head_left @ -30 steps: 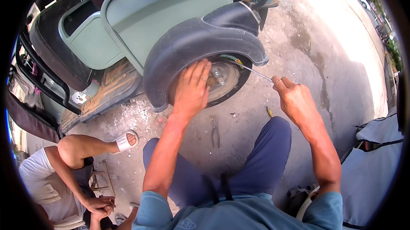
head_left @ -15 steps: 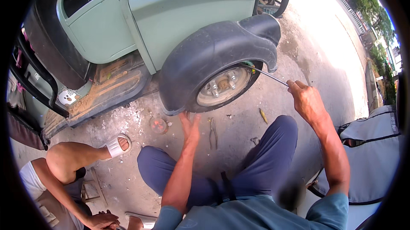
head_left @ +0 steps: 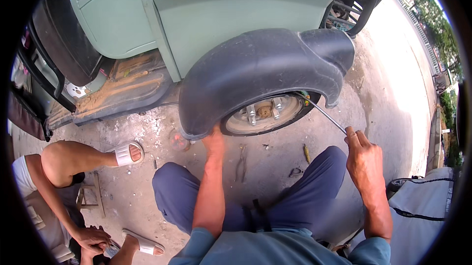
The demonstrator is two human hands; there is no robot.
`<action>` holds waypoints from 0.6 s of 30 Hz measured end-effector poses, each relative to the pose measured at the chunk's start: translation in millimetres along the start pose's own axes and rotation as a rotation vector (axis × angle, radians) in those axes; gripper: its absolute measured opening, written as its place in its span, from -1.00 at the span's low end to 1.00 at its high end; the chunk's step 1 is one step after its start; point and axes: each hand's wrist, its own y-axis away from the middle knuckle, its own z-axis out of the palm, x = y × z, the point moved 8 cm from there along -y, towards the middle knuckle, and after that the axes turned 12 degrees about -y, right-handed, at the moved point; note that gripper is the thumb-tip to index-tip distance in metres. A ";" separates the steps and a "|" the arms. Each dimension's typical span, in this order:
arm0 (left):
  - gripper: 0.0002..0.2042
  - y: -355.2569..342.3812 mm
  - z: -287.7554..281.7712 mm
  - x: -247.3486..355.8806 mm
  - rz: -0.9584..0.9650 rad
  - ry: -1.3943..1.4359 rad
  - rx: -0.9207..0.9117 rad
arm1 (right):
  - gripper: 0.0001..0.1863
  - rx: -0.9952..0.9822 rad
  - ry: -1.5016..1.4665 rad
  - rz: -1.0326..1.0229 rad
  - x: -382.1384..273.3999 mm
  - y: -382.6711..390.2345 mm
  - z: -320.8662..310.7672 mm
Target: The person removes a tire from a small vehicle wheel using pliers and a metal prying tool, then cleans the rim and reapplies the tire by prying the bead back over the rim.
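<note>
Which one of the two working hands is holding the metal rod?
The right hand, closed around the metal rod, whose far end reaches the wheel. The left hand is at the lower edge of the black fender, fingertips hidden.

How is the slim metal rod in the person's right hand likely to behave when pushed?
The metal rod is probably stiff: it looks straight between the right hand and the tyre. Its smooth, shiny surface may be slippery. Being so slim, it is perhaps fairly light.
</note>
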 end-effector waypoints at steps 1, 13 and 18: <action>-0.39 2.8 3.2 -12.5 -0.030 -0.010 -0.046 | -0.67 -0.006 -0.022 0.000 5.8 -2.0 5.1; -0.17 15.3 -3.4 38.0 0.243 0.093 0.196 | -0.80 0.164 -0.142 0.059 74.8 1.2 51.3; -0.16 20.2 -6.3 61.1 0.283 0.072 0.244 | -0.86 0.192 -0.166 -0.003 88.6 -4.2 69.9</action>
